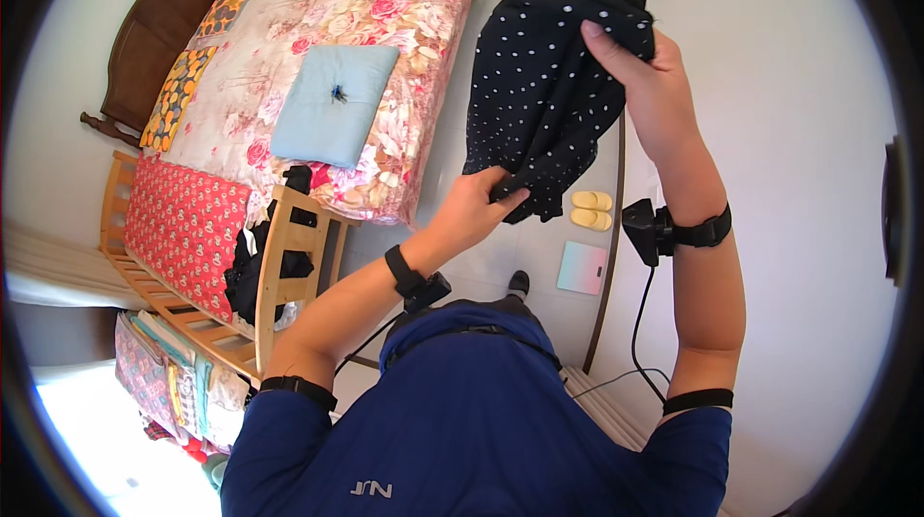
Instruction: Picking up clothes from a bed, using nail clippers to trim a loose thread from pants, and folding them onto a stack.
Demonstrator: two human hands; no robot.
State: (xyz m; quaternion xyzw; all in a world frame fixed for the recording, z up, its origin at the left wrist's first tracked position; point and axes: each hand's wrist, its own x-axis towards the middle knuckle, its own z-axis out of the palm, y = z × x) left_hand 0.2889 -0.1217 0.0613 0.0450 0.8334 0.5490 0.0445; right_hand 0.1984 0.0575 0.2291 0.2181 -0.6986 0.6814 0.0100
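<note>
A black garment with white polka dots (541,76) hangs in loose folds between my hands, held up over the floor in front of me. My right hand (653,87) grips its upper right part, with the thumb lying on top of the cloth. At the lower left edge, my left hand (480,206) pinches the fabric between thumb and fingers. Whether the garment is a shirt, a dress or something else cannot be told. Its far side and the fingers behind it are hidden.
Left stands a bed with a floral sheet (245,102), bearing a folded blue quilt (339,102) and keys (338,93). A wooden railed cot (271,257) holds black clothes (253,279). Yellow slippers (590,210) and a pastel scale (581,268) lie by the right wall (787,156).
</note>
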